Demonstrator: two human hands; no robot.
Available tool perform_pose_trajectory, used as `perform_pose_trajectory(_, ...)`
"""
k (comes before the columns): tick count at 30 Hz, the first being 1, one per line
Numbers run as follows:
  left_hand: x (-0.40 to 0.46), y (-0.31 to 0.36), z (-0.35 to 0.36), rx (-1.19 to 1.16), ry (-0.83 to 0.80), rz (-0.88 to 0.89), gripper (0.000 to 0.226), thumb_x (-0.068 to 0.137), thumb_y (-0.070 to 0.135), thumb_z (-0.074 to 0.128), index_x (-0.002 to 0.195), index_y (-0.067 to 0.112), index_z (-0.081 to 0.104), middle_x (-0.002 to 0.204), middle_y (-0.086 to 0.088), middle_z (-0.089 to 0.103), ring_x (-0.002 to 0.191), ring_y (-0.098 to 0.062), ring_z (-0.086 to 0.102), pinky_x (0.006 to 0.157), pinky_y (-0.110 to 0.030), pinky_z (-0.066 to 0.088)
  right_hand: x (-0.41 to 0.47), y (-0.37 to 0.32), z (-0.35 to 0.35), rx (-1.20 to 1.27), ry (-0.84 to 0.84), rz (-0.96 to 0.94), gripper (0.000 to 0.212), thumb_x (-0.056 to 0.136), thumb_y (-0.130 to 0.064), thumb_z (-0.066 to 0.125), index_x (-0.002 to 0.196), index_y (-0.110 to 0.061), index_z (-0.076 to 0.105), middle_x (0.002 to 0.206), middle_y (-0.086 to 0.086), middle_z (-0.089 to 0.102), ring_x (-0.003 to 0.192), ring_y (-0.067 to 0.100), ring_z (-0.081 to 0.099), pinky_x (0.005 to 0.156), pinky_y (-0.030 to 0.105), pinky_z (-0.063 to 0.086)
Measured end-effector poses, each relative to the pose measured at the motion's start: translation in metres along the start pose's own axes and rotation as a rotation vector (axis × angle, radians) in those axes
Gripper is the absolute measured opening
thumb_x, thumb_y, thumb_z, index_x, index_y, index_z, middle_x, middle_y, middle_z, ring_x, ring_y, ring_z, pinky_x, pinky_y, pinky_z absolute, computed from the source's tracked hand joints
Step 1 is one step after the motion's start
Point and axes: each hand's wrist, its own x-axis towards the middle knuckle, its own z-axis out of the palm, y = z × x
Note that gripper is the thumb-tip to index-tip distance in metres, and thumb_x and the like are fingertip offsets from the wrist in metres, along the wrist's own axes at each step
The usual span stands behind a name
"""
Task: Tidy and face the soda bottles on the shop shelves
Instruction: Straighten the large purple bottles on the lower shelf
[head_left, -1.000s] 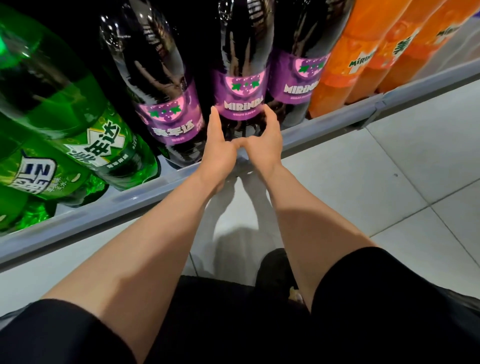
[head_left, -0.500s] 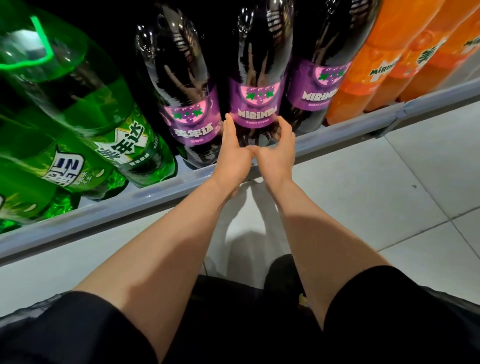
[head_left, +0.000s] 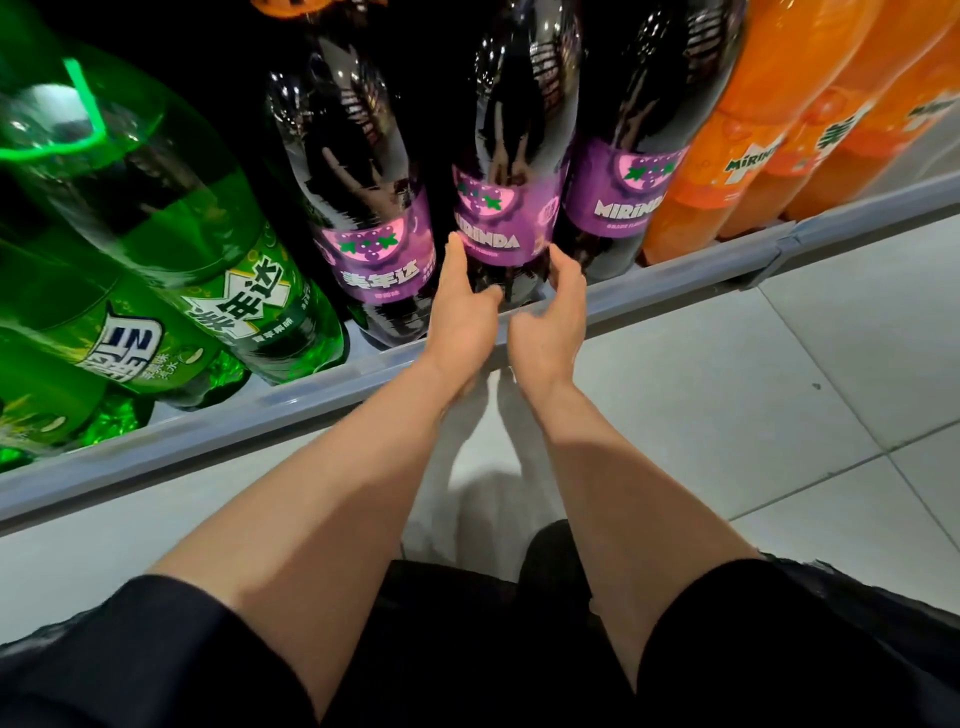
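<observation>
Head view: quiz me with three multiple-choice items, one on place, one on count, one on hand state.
1. Which bottle do the hands flank?
A. the middle purple bottle
B. a green one
C. an orange one

2. How many purple-labelled bottles stand at the shelf front?
A. one
B. three
C. five

3. How is the left hand?
A. fist, holding nothing
B. fingers straight against the bottle
C. on the floor

Answers:
1 A, the left hand and right hand sit either side of its base.
2 B, three purple labels show side by side.
3 B, its fingers lie straight along the bottle's side.
</observation>
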Motion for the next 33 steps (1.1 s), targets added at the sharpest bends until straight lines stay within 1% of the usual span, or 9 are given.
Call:
perform_pose_trajectory(3,-0.024,0.002,0.009,-0.059,0.112,0.011,0.067,0.092,-0.005,0.039,0.153,0.018,0.024,0.157,0.004,0.028,0.144,-0.008,0.025,0.120,-0.036,0.022,0.013,-0.002,-0.002,0.036,-0.060,0.000,0.087,0.070,0.018,0.043,0.148,-0.016,0.030,0.147,0.001,0.039,0.138,0.012,0.033,0.113,0.025,0.028)
perform_pose_trajectory(6,-0.044,-0.004,0.017,-0.086,0.038,0.056,0.065,0.097,-0.005,0.036,0.154,0.017,0.014,0.160,0.005,0.016,0.146,-0.006,0.016,0.120,-0.028,0.017,0.031,-0.009,-0.003,-0.012,-0.138,-0.011,0.086,0.071,0.019,0.042,0.149,-0.016,0.031,0.149,0.001,0.038,0.138,0.012,0.032,0.116,0.030,0.028)
perform_pose_trajectory(9,-0.027,-0.003,0.014,-0.052,-0.021,0.028,0.073,0.093,-0.004,0.042,0.155,0.020,0.010,0.162,0.004,0.008,0.148,-0.008,0.010,0.120,-0.028,0.015,0.024,-0.007,-0.001,0.031,-0.114,0.001,0.083,0.072,0.020,0.040,0.147,-0.015,0.035,0.148,0.000,0.038,0.138,0.012,0.033,0.107,0.012,0.027)
perform_pose_trajectory(13,-0.010,0.008,0.004,-0.062,0.004,-0.038,0.081,0.082,-0.014,0.037,0.153,0.021,0.020,0.145,0.016,0.032,0.130,0.004,0.029,0.118,-0.033,0.028,-0.002,0.002,0.006,0.047,-0.093,-0.025,0.087,0.070,0.020,0.046,0.147,-0.020,0.033,0.147,-0.002,0.037,0.136,0.008,0.032,0.097,-0.003,0.026)
perform_pose_trajectory(16,-0.030,0.008,0.009,-0.120,0.042,-0.047,0.077,0.083,-0.021,0.028,0.152,0.012,0.022,0.144,0.016,0.037,0.124,0.013,0.035,0.115,-0.026,0.030,0.007,0.000,0.007,0.038,-0.058,-0.031,0.086,0.074,0.018,0.046,0.149,-0.018,0.027,0.151,0.000,0.033,0.140,0.011,0.028,0.112,0.017,0.025)
perform_pose_trajectory(20,-0.045,-0.008,0.015,-0.027,-0.052,0.036,0.080,0.085,-0.016,0.025,0.155,0.016,0.003,0.162,0.001,0.007,0.148,-0.007,0.009,0.120,-0.026,0.011,0.040,-0.013,0.002,0.020,-0.137,-0.026,0.079,0.075,0.017,0.038,0.148,-0.011,0.031,0.147,0.005,0.042,0.138,0.016,0.036,0.116,0.035,0.030)
perform_pose_trajectory(24,-0.023,-0.007,0.015,-0.017,-0.090,0.040,0.089,0.082,-0.013,0.039,0.155,0.020,0.001,0.163,-0.001,0.000,0.149,-0.012,0.005,0.122,-0.035,0.012,0.032,-0.014,0.004,0.053,-0.077,-0.032,0.071,0.071,0.014,0.039,0.139,-0.007,0.044,0.136,0.006,0.052,0.127,0.015,0.046,0.109,0.027,0.037)
perform_pose_trajectory(28,-0.007,-0.008,0.004,0.013,-0.018,0.006,0.090,0.071,0.003,0.044,0.154,0.021,0.015,0.161,-0.002,0.020,0.147,-0.015,0.019,0.120,-0.042,0.020,0.008,-0.009,0.006,0.071,-0.027,-0.038,0.073,0.070,0.018,0.039,0.139,-0.007,0.043,0.138,0.007,0.049,0.130,0.015,0.044,0.109,0.023,0.034)
perform_pose_trajectory(33,-0.043,-0.011,0.011,0.015,-0.037,0.042,0.084,0.081,-0.018,0.031,0.154,0.015,0.004,0.162,0.001,0.005,0.148,-0.007,0.006,0.122,-0.031,0.008,0.040,-0.024,0.006,0.055,-0.157,0.069,0.079,0.079,0.016,0.038,0.151,-0.015,0.024,0.151,0.003,0.037,0.137,0.014,0.035,0.112,0.027,0.032)
